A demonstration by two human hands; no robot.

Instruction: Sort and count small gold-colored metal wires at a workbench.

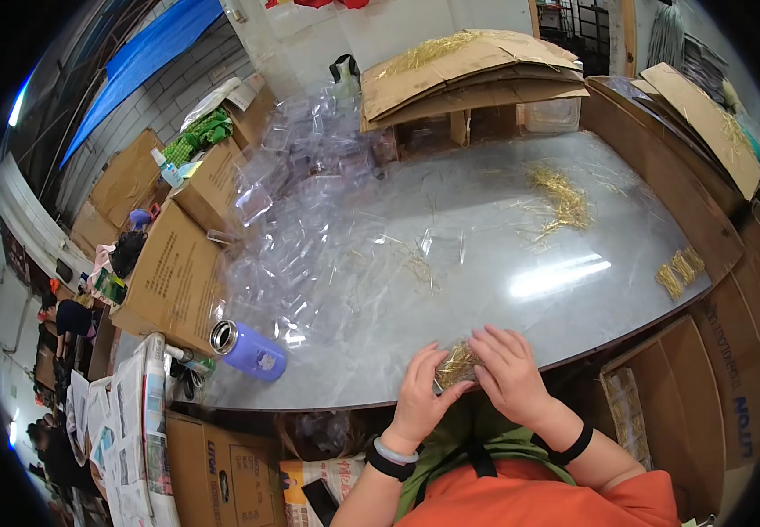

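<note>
At the table's near edge, a small clear plastic box [456, 365] filled with thin gold strips sits between my two hands. My left hand [417, 400] grips its left side, thumb across the near edge and fingers curled behind. On the other side, my right hand [511, 376] presses against the box, its fingers bent over the gold strips. The box's underside is hidden by my hands. A loose heap of gold strips [564, 200] lies on the metal tabletop [485, 237] farther off. Near the right edge stand filled bundles of gold strips [680, 271].
Clear plastic boxes [283, 237] pile up on the table's left. A purple bottle [252, 350] without a lid stands near the front left, next to a large carton [173, 277]. Flattened cardboard [476, 79] covers the back. An open carton [674, 395] sits below right.
</note>
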